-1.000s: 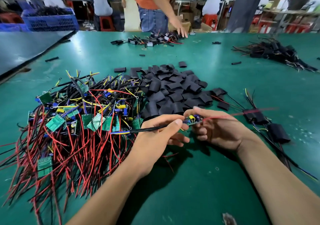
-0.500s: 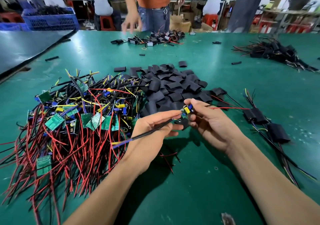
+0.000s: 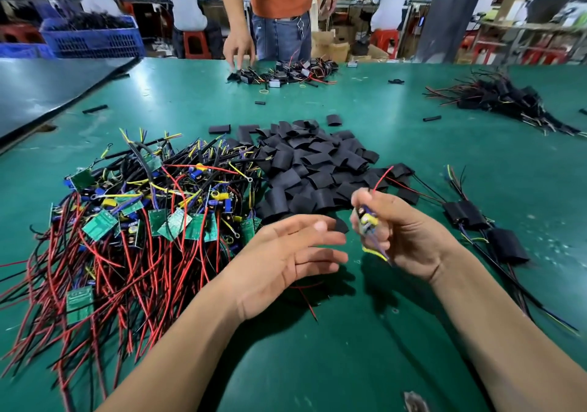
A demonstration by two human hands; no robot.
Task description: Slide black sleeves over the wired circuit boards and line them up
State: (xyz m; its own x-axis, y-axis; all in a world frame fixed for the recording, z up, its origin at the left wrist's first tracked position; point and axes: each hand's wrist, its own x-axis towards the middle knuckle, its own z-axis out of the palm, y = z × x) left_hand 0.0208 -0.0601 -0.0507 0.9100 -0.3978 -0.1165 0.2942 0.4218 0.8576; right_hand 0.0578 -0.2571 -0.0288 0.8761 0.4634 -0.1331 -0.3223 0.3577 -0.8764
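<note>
The left hand has let go of the circuit board and now lies open, fingers straight. The right hand alone grips it, tipped up, just beside the pile of black sleeves. A sleeve probably comes next.

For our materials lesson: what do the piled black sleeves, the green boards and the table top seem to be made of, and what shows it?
Black sleeves: thin matt plastic or rubber tubing, probably; they lie flattened and creased.
Green boards: rigid laminate with a green coating; flat, sharp-edged rectangles.
Table top: likely a green rubber or vinyl mat; smooth, faint sheen, scuffed.
</note>
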